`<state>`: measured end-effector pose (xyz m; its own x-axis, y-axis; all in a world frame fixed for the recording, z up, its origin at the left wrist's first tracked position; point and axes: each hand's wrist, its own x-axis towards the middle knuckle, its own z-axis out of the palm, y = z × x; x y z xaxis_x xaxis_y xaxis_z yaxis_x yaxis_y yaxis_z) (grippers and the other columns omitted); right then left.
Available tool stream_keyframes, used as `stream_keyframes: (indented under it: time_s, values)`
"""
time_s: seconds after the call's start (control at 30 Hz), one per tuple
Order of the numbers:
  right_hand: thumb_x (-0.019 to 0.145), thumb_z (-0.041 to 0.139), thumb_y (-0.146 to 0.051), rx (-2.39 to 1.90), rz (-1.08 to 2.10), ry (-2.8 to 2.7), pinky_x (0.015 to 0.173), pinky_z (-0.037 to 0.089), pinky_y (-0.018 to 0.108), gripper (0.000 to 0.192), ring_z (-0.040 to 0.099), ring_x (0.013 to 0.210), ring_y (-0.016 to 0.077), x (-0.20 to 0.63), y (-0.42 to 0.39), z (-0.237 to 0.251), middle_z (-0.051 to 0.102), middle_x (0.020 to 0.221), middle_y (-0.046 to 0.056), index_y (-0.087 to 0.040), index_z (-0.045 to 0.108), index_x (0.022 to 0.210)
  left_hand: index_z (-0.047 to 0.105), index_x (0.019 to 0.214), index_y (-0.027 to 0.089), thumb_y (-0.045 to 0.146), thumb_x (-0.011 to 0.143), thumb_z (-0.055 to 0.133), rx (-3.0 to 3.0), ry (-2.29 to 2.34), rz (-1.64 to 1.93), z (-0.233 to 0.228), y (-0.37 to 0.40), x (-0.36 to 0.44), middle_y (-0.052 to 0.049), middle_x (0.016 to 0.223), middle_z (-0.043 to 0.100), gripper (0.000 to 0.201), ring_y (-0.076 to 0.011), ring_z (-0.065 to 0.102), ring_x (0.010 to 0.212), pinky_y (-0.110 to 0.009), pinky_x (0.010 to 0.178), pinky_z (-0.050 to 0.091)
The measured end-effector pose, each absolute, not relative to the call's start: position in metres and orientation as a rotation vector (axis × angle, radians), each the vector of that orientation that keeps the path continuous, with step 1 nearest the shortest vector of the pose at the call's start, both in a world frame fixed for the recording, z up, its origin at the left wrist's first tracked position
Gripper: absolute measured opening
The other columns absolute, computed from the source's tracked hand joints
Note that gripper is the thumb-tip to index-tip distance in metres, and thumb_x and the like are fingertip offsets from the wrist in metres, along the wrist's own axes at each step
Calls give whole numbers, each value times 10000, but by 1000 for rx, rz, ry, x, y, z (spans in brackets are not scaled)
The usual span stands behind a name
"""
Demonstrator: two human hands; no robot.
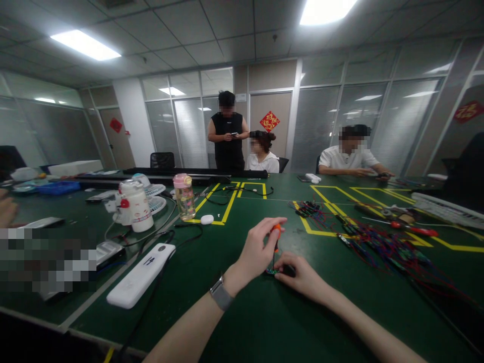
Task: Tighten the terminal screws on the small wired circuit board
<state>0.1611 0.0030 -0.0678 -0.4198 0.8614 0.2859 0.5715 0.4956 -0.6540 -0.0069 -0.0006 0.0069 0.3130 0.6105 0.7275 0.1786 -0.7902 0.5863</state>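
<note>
Both hands meet: left hand (pixel 254 250) grips screwdriver (pixel 276 237) (upright); right hand (pixel 300 275) beside.

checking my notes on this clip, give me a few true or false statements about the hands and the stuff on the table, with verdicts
1. The left hand grips an orange-handled screwdriver standing upright. True.
2. The right hand rests flat on the white power strip. False: it presses on a small dark part at the screwdriver's tip, well away from the strip.
3. A watch sits on the left wrist. True.
4. The bottle with the pink lid lies on its side. False: it stands upright.
5. A tangle of coloured wires lies on the green table to the right of the hands. True.
</note>
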Motion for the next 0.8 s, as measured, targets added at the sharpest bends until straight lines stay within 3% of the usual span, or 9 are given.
stream_keyframes:
  time_s: [0.2,0.4,0.5,0.63,0.8]
  values:
    - [740,641,-180,-1196,645,-2120,746,457,303,74,594,798,194,160,1,-65,631,779,24,-177,685,799,698,964,205,222,822,680,2191,918,1639,2,7,-7,-13,849,565,144,-134,573,745,-252,688,507]
    - [745,634,-173,-1184,648,-2126,755,457,304,80,596,798,190,160,2,-65,643,790,33,-168,686,805,567,1247,211,156,951,438,2229,743,1508,6,7,-11,-71,1129,616,328,-158,617,976,-300,853,512]
    - [736,644,-168,-1194,643,-2120,749,459,301,73,596,797,190,161,2,-66,641,784,27,-177,683,797,617,1177,214,172,910,529,2219,767,1523,4,7,-10,-51,1008,637,284,-152,621,876,-267,749,529]
    - [719,665,-166,-1210,640,-2120,749,460,304,82,597,801,194,161,2,-66,640,789,23,-181,681,798,697,985,210,230,812,688,2250,871,1612,3,6,-9,-8,822,553,175,-132,561,732,-259,701,503]
    - [726,658,-159,-1209,630,-2142,744,460,307,41,593,802,196,159,1,-63,643,794,28,-184,661,759,598,1233,222,226,956,448,2228,745,1485,5,4,-10,-64,1021,622,314,-159,607,884,-298,803,507]
